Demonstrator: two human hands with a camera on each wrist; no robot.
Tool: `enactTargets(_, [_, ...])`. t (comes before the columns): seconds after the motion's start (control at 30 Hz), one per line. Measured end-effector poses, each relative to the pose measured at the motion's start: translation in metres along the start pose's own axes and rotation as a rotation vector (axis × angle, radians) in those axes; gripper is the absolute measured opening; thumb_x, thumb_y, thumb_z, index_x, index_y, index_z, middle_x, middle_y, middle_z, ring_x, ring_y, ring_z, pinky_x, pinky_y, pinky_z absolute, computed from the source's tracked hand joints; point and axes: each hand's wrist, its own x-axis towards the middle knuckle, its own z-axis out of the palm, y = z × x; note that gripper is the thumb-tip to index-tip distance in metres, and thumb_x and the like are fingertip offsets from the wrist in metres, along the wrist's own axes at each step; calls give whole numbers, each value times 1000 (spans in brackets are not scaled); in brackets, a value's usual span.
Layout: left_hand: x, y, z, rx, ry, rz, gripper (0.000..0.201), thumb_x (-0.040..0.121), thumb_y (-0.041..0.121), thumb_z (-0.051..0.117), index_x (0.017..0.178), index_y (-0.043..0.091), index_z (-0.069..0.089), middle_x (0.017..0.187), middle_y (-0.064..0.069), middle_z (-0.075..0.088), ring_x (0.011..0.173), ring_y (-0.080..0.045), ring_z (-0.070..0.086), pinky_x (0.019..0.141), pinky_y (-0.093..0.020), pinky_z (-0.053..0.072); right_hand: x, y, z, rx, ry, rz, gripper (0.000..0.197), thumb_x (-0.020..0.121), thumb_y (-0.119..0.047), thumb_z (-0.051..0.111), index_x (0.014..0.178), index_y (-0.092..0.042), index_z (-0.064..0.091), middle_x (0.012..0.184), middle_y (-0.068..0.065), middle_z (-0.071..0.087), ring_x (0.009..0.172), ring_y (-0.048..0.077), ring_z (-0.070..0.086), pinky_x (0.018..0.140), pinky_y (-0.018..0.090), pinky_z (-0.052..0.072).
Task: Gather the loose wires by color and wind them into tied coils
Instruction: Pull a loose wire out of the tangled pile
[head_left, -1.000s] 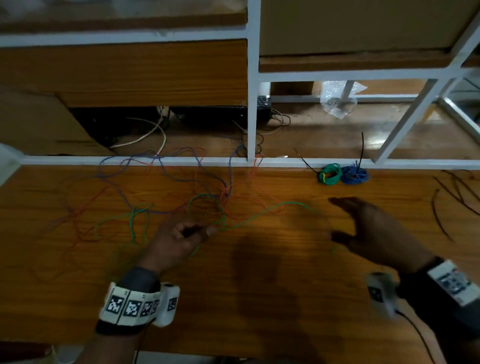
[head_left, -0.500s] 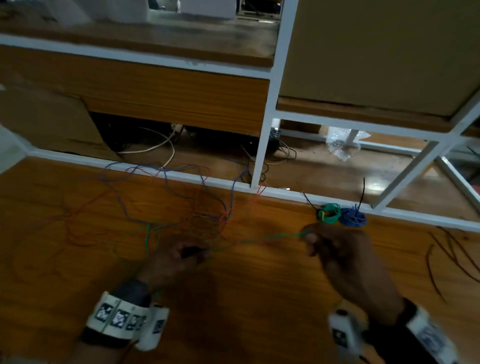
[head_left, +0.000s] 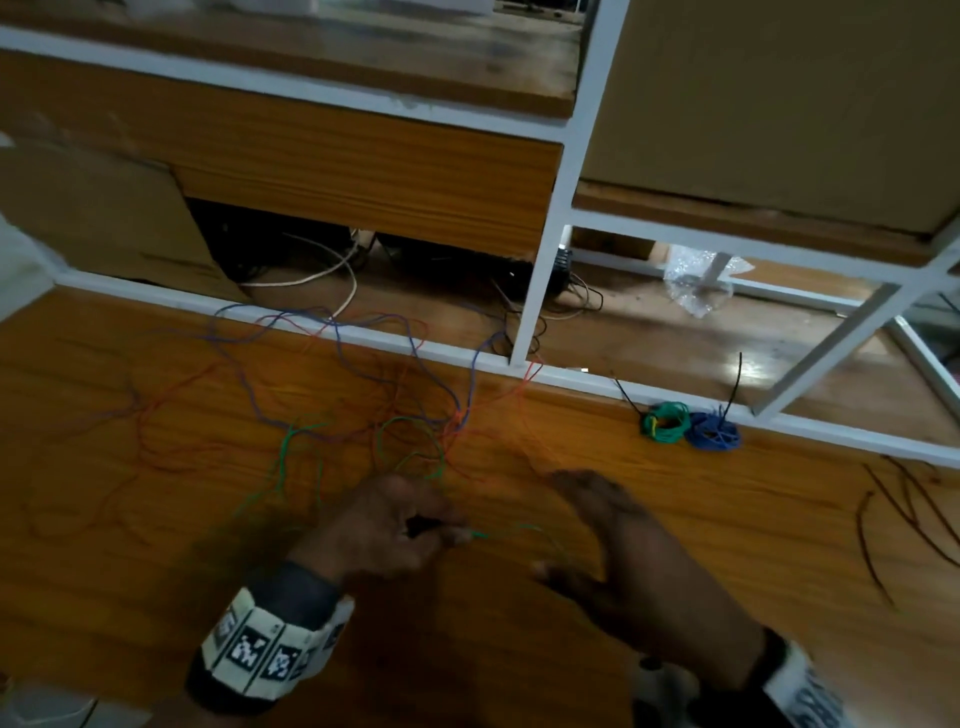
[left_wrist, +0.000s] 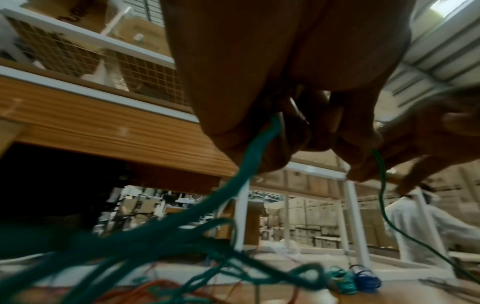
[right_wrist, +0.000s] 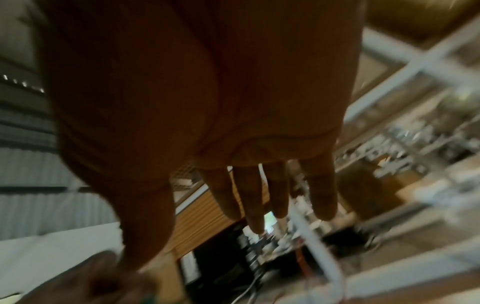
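Loose green wire (head_left: 410, 436) lies tangled with blue and red wires (head_left: 467, 415) on the wooden table (head_left: 727, 545). My left hand (head_left: 441, 530) grips a bunch of green strands (left_wrist: 249, 164), fingers curled round them. One thin green strand (head_left: 511, 530) runs from its fingertips toward my right hand (head_left: 576, 525). That hand hovers just right of the left one with straight, spread fingers (right_wrist: 259, 195) and holds nothing. Two tied coils, green (head_left: 666, 422) and blue (head_left: 713, 431), sit by the table's far edge.
A white metal shelf frame (head_left: 540, 270) borders the table's far side, with cables and a plastic bag behind it. Several brown wires (head_left: 893, 519) lie at the right. A person in white (left_wrist: 428, 226) stands beyond the frame.
My right hand was out by the tied coils with the green strand stretched to it; it has come back beside the left hand, fingers open. The left hand keeps its grip.
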Motion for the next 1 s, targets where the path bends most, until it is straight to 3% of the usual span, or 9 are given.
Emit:
enactTargets(0.17, [10,12,-1,-105,46,64,26,77,53,74,95,34,76,79,14,72,68,-4,66,58,-23,52,36,-30,30,149,63,-138,21,95,-27,55,109,-29,70,91,-7,74,86,17,69,68,36,51])
enactTargets(0.37, [-18,-15,-14,-1139,-34,-401,64,49,40,99,101,10,78,59,-6,54,43,-9,46,48,-29,52,29,-12,-7,147,321,-93,23,93,-16,64,102,-35,74,83,-23,72,74,2,69,62,31,57])
enactTargets(0.53, [-37,-37,-32,-581,101,-403,59,56,56,86,86,5,79,51,5,53,41,-2,39,44,-17,33,-10,19,-71,85,688,68,22,90,-16,61,104,-24,76,83,-6,75,72,12,71,69,36,60])
enactTargets(0.6, [-47,-45,-45,-387,210,-372,49,64,52,80,81,6,80,50,11,58,43,5,45,46,-11,33,-32,40,-88,74,729,204,12,98,-41,58,103,-42,68,86,-12,72,77,5,67,76,35,55])
enactTargets(0.67, [-52,-47,-56,-308,257,-366,21,81,31,82,80,11,80,52,12,64,46,7,52,49,-7,36,-43,61,-93,70,564,317,29,93,-75,46,90,-52,63,82,-18,71,74,1,67,69,36,58])
enactTargets(0.73, [-52,-44,-57,-295,247,-345,21,80,40,81,77,19,81,57,12,68,51,6,58,53,-10,41,-44,67,-77,22,221,406,3,93,-56,64,94,-55,62,102,-15,75,80,2,67,73,27,56])
enactTargets(0.83, [-38,-36,-48,-209,166,-291,35,70,71,72,76,37,79,63,21,68,59,6,61,56,-10,42,-31,54,-37,-264,-125,372,66,90,-49,72,149,-40,42,154,-6,48,128,9,54,102,22,46])
enactTargets(0.9, [-24,-29,-35,-26,50,-254,18,80,54,73,65,45,70,59,27,62,56,6,56,52,-11,35,-18,31,-17,-267,-48,322,93,85,-57,74,161,-34,24,165,-5,29,148,20,33,116,32,36])
enactTargets(1.0, [-3,-14,-14,73,-68,-166,21,86,50,69,74,34,74,71,14,68,67,-7,62,59,-27,46,15,-9,14,-126,116,22,83,84,-52,78,154,-27,42,158,-1,44,144,22,38,119,36,35])
